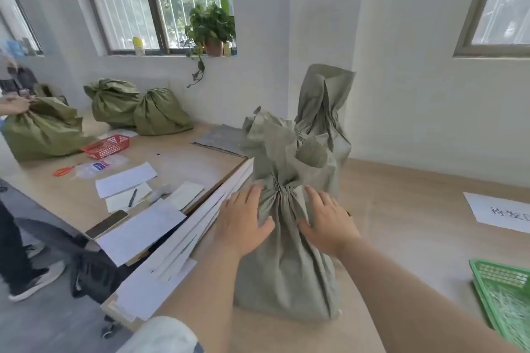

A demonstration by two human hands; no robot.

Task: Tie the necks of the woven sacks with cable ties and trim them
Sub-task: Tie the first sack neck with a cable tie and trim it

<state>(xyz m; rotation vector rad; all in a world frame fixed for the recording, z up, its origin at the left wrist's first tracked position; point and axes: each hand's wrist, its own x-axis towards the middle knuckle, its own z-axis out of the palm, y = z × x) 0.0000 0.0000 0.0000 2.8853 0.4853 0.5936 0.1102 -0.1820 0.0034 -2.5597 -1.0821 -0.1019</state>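
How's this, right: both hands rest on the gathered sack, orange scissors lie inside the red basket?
No: the head view shows the orange scissors on the table, outside the red basket. The left hand and right hand rest on the gathered sack.

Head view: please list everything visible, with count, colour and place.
near sack: one, grey-green, upright, front centre
second sack: one, grey-green, upright just behind it, top open
far sacks: three, olive, far end of the table; another person's hand holds the leftmost
flat sacks: stack, grey, table's far corner
red basket: one, on the table
scissors: one, orange, on the table
papers: several, white, table's near side
phone: one, dark, table's near edge
potted plant: one, green, windowsill
green basket: one, right edge
left hand: flat on the near sack's left side
right hand: flat on its right side
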